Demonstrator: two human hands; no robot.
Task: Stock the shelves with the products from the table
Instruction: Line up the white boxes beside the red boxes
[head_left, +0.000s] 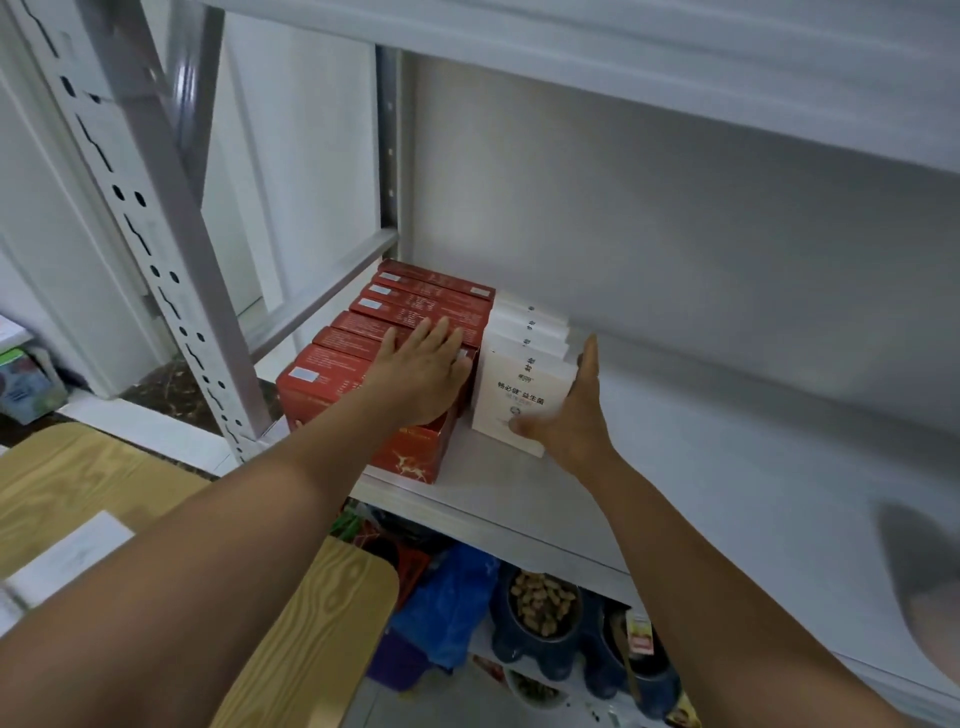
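Head view. White metal shelf (675, 467) at chest height, grey back panel behind, perforated upright post (156, 234) at the left.

Row of red boxes (322, 379) standing upright at the left end of the shelf, packed front to back. Row of white boxes (524, 384) just beside them on the right, also upright, touching the red row; dark print on the front face of the nearest one.

Left hand (426, 374) laid palm down on top of the red boxes near the front of the row. Fingers (441, 332) straight and a little spread, released, grasping nothing, only resting on the box tops.

Right hand (571, 415) against the white row: fingers straight along its right side, thumb pressed to the front face of the nearest box. Not clenched; pressing, not curled round.

Wooden worktop (67, 467) at lower left, a flat white box (72, 551) lying on it, blurred.

Below the shelf: a blue bag (452, 597) and a dark jar (543, 603) of brownish pieces.
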